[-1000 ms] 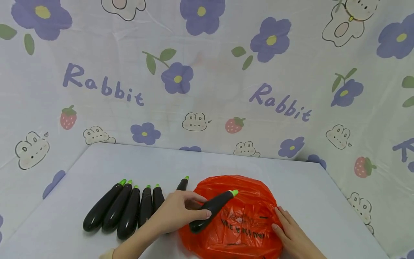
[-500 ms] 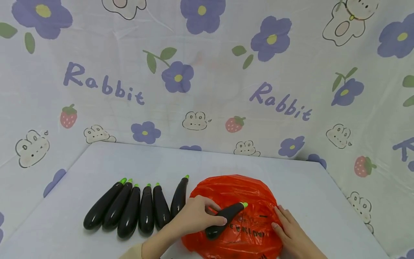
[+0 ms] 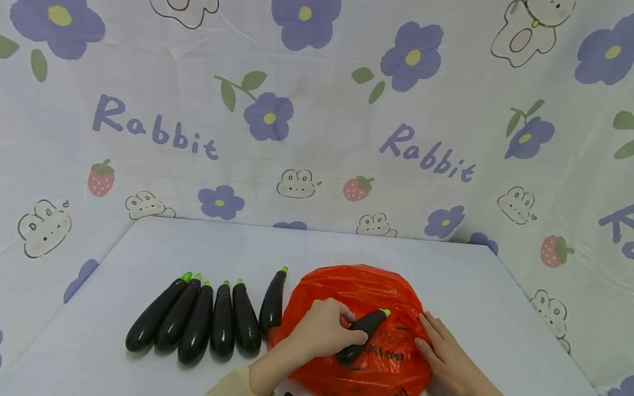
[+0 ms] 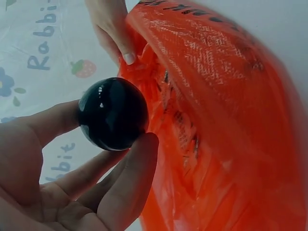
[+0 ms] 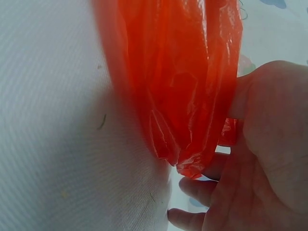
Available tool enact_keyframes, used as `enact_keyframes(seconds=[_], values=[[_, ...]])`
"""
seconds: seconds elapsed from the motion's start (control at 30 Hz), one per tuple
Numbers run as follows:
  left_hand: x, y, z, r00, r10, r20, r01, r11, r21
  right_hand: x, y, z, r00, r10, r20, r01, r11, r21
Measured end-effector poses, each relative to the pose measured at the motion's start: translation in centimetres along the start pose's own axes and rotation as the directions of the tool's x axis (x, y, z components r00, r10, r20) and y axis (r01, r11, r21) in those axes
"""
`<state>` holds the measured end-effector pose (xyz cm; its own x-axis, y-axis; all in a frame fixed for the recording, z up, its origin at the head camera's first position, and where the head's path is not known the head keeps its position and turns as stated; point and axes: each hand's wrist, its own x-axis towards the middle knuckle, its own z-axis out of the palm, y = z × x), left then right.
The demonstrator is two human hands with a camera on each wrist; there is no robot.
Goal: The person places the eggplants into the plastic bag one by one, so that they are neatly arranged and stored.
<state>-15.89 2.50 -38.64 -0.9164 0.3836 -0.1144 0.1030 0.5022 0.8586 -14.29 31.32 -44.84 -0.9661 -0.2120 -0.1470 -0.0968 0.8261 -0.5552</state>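
Observation:
My left hand (image 3: 324,330) holds a glossy black eggplant (image 3: 364,335) with a bright green stem end, pinched between thumb and fingers. It is tilted over the red plastic bag (image 3: 354,283), which has dark print. In the left wrist view the eggplant's rounded end (image 4: 113,115) faces the camera, with the thumb and fingers around it. My right hand (image 3: 451,352) rests at the bag's right edge, thumb and index finger touching the red film. From the right wrist, the hand's lower fingers (image 5: 187,219) appear apart from the bag, while folds of film hide part of the thumb.
Several black eggplants (image 3: 195,324) lie side by side at the left of the white table (image 3: 238,242). Another eggplant (image 3: 272,300) lies near the bag's left edge, apart from the row. A printed cloth (image 3: 317,110) hangs behind the table.
My left hand has carried the eggplant rightward over the bag, uncovering the eggplants that its arm hid. The right hand keeps its place at the bag's edge.

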Motion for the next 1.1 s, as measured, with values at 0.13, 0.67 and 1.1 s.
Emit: enact_keyframes(seconds=[0.13,0.67,1.1], values=[[0.4,-0.1,0.4,1.000,-0.021,0.003,0.021,1.000,-0.002,0.1,0.0,0.0,1.000,-0.006,-0.002,0.006,1.000,0.000],[1.2,-1.2,1.3,1.000,-0.003,-0.012,0.002,0.998,-0.060,0.2,0.1,0.2,1.000,0.030,0.002,-0.030,0.999,-0.010],[1.8,-1.1,2.7,1.000,-0.012,-0.004,0.012,0.997,-0.081,0.4,-0.3,0.0,0.997,0.065,-0.048,-0.067,0.997,-0.036]])
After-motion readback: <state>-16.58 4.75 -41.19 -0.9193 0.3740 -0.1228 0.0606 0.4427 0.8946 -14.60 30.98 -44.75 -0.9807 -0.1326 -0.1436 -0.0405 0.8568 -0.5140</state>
